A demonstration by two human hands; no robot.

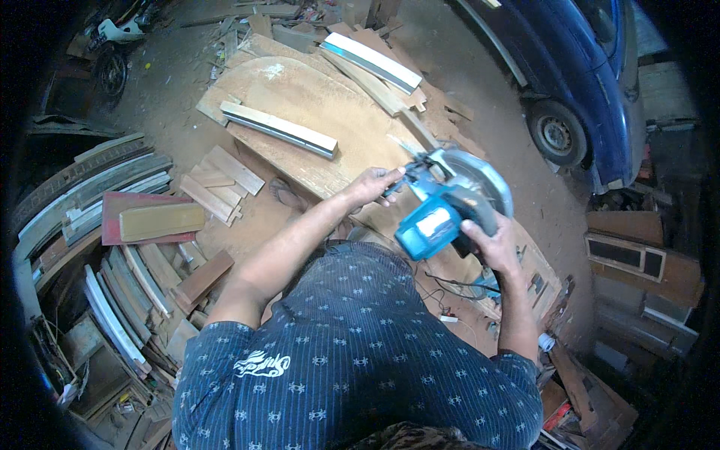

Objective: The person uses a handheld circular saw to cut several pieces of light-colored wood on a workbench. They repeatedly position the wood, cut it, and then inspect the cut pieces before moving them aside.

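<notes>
A teal circular saw (pixel 427 229) is held between my two hands over the right part of a wooden work table (pixel 315 101). My right hand (pixel 495 246) is wrapped round its rear handle. At the saw's front, the fingers of my left hand (pixel 373 185) close on a small dark grip or lever. A narrow strip of wood (pixel 418 127) runs toward the front of the saw; whether the blade touches it is hidden. On the table to the left lies a wooden beam (pixel 281 129) with a dark lower side. A white-topped length (pixel 373 62) rests at the far edge.
A blue vehicle (pixel 581 75) stands at the far right. Stacked boards (pixel 124 277) and loose offcuts (pixel 217 180) lie to the left. Black cables (pixel 457 289) hang near my right forearm. Wooden panels (pixel 630 259) lean at the right, and scrap wood lies behind the table.
</notes>
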